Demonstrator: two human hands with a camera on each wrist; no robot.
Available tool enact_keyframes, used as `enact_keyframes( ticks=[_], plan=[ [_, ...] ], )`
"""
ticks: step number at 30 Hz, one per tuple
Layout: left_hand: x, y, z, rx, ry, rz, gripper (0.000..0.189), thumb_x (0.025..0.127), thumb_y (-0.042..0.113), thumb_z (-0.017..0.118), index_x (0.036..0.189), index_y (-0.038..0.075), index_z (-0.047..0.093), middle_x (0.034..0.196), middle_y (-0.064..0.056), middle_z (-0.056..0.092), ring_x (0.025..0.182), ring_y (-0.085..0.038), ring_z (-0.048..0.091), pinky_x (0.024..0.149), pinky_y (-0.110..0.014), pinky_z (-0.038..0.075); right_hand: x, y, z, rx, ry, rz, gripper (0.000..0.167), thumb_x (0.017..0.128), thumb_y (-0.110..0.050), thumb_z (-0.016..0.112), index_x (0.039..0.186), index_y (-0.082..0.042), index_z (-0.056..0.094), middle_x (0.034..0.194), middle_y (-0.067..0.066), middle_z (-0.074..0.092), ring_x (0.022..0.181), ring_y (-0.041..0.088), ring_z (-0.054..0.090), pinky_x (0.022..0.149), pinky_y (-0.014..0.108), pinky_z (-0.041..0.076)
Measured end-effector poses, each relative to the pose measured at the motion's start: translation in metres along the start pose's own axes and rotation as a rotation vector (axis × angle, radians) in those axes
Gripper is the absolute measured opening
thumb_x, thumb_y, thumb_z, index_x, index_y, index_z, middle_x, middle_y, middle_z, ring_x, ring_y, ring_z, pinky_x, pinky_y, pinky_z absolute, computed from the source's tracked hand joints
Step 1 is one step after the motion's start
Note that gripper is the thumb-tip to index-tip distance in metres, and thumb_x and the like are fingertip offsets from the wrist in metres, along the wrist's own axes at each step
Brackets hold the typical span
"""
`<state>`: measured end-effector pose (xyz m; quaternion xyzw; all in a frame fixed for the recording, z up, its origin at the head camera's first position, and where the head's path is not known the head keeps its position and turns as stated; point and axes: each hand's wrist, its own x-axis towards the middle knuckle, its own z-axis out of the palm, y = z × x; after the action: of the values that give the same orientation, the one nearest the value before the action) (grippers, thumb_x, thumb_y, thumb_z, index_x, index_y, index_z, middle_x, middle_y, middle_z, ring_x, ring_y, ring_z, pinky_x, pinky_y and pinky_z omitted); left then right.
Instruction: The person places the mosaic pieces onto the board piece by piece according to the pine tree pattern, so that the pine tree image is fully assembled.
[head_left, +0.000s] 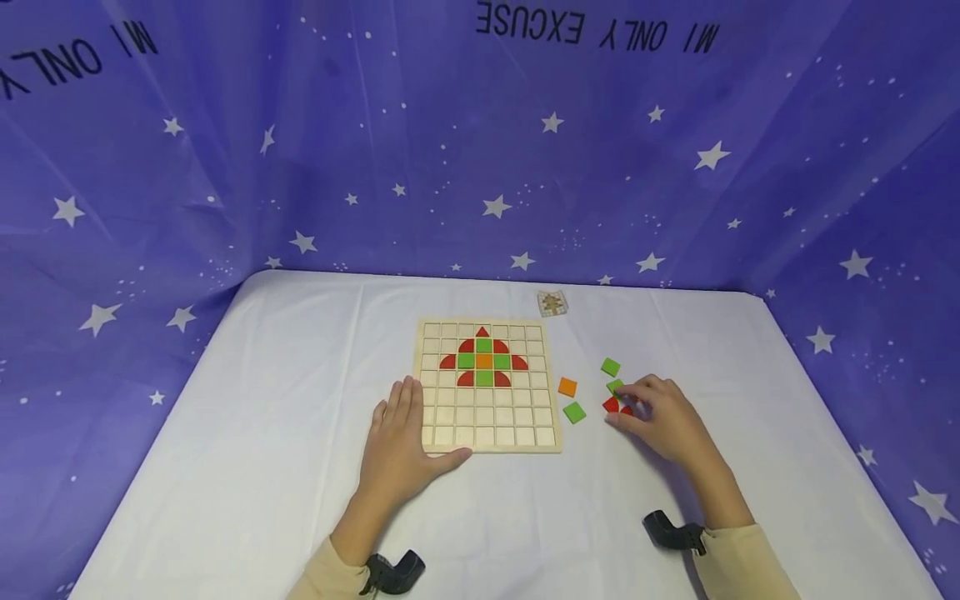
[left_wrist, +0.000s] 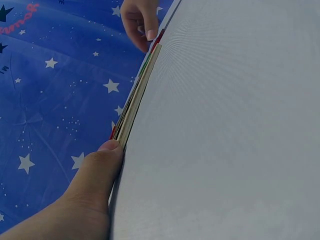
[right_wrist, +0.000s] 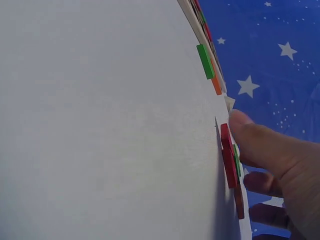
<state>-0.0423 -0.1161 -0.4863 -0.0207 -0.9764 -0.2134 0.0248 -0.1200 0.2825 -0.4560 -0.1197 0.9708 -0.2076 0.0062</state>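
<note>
A pale wooden grid board (head_left: 517,417) lies on the white table. In it, red quarter-round tiles (head_left: 447,362), green square tiles (head_left: 484,378), an orange square tile (head_left: 484,361) and a red triangle tile (head_left: 482,332) form a tree-like pattern. My left hand (head_left: 397,450) rests along its left edge, fingers straight, thumb at the near edge. Right of the board, my right hand (head_left: 667,421) reaches down over loose red tiles (head_left: 611,405), thumb and forefinger apart around them. The forefinger tip is at a loose green tile (head_left: 615,387). In the right wrist view, the thumb (right_wrist: 250,135) is beside a red tile (right_wrist: 229,165).
Between board and right hand lie an orange tile (head_left: 567,387) and a green tile (head_left: 574,412). Another green tile (head_left: 611,367) lies farther back. A small card (head_left: 552,303) with a tree picture is beyond the board. A blue starry curtain (head_left: 420,167) surrounds the table.
</note>
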Motion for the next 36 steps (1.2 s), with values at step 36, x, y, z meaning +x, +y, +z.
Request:
enact_keyframes(
  ticks=[36],
  plan=[
    [-0.001, 0.002, -0.001, -0.005, 0.000, -0.004, 0.131, 0.070, 0.086, 0.059, 0.158, 0.001, 0.013, 0.167, -0.015, 0.013, 0.156, -0.030, 0.009, 0.124, -0.051, 0.013, -0.011, 0.011, 0.006, 0.094, 0.008, -0.053, 0.029, 0.085, -0.020, 0.079, 0.113, -0.015, 0.075, 0.105, -0.002, 0.064, 0.106, 0.020, 0.047, 0.089, 0.043, 0.043]
  ],
)
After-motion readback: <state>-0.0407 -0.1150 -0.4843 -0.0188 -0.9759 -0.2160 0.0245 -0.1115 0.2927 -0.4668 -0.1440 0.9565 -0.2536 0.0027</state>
